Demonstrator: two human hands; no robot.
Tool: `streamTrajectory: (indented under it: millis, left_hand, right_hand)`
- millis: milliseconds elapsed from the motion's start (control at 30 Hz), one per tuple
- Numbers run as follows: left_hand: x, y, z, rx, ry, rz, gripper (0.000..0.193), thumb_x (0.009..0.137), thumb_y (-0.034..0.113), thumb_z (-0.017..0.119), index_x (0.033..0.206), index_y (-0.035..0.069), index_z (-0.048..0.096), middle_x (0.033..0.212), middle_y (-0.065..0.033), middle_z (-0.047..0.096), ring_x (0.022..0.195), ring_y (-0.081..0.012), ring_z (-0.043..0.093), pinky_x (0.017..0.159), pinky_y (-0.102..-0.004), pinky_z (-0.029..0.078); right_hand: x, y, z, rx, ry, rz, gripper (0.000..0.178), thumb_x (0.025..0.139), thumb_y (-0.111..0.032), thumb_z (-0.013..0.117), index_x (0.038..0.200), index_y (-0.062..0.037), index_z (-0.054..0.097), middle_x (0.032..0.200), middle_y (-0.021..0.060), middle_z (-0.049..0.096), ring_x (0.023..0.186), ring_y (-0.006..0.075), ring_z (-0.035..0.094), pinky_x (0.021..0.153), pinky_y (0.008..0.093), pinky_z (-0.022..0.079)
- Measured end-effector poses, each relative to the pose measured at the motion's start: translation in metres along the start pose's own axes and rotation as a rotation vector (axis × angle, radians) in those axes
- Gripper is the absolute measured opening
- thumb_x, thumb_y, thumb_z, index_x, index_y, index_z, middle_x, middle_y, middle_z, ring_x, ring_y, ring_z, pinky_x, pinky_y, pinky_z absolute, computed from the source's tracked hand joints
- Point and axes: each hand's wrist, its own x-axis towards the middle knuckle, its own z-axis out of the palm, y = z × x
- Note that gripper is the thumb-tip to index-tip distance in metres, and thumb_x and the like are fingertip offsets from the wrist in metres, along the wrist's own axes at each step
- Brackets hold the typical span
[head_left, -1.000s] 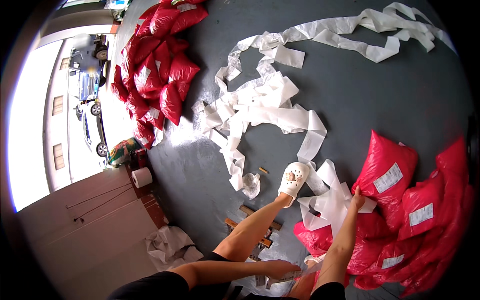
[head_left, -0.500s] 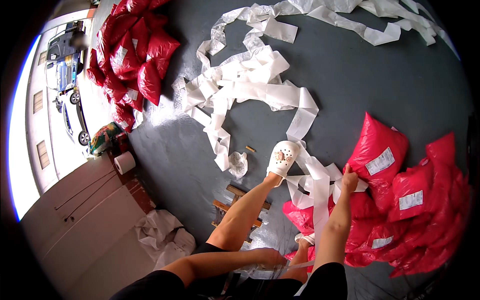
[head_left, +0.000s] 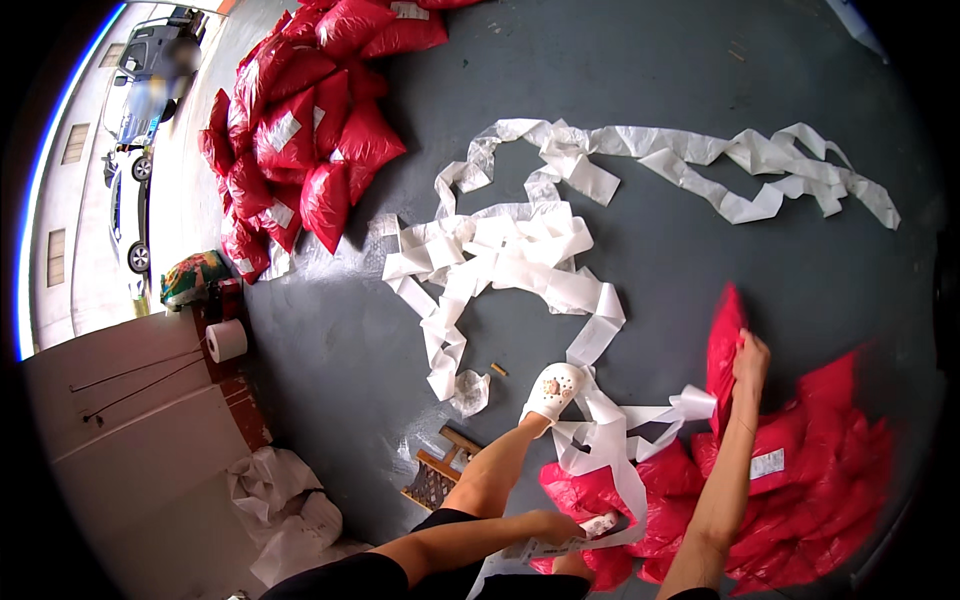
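My right hand (head_left: 750, 362) is closed on the edge of a red plastic mailing bag (head_left: 724, 350), lifted and turned nearly edge-on above a heap of similar red bags (head_left: 800, 480). My left hand (head_left: 556, 527), low in front of my body, has its fingers curled at a white label strip (head_left: 628, 500); a printed end hangs below that hand. The strip loops up past the red bags to my foot in a white clog (head_left: 553, 390). From there a long tangle of the same white strip (head_left: 530, 245) spreads over the floor.
A second pile of red bags (head_left: 300, 130) lies at the far left. A small wooden stool (head_left: 440, 475) stands beside my leg. A white roll (head_left: 226, 341) and crumpled white sacks (head_left: 285, 510) are at the left wall. Vehicles (head_left: 135, 190) stand outside the opening.
My right hand has raised the red bag off the heap and turned it edge-on. My left hand stays low at the strip, whose printed end now shows. The view has shifted.
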Motion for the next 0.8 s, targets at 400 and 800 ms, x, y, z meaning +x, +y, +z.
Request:
streamTrajectory:
  millis: [400,800]
  left_hand:
    - [0.022,-0.04,0.016,-0.066,0.199,-0.049,0.049,0.077,0.01,0.049,0.125,0.016,0.046,0.112,-0.0161,0.057,0.1,-0.0311,0.057,0.083,-0.0399,0.044]
    - [0.038,-0.028,0.087,0.073,-0.284,-0.357,0.048,0.08,0.01,0.047,0.125,0.024,0.046,0.107,-0.0151,0.058,0.096,-0.031,0.058,0.078,-0.0413,0.047]
  right_hand:
    - [-0.22,-0.16,0.196,0.339,-0.705,-1.374,0.027,0.082,-0.003,0.054,0.109,-0.0039,0.057,0.101,0.0101,0.061,0.089,0.0211,0.06,0.077,0.0301,0.048]
    - [-0.204,0.45,-0.134,-0.08,-0.007,0.996,0.059,0.068,-0.062,0.064,0.085,-0.0059,0.06,0.072,0.0043,0.062,0.069,0.015,0.061,0.066,0.0332,0.05]
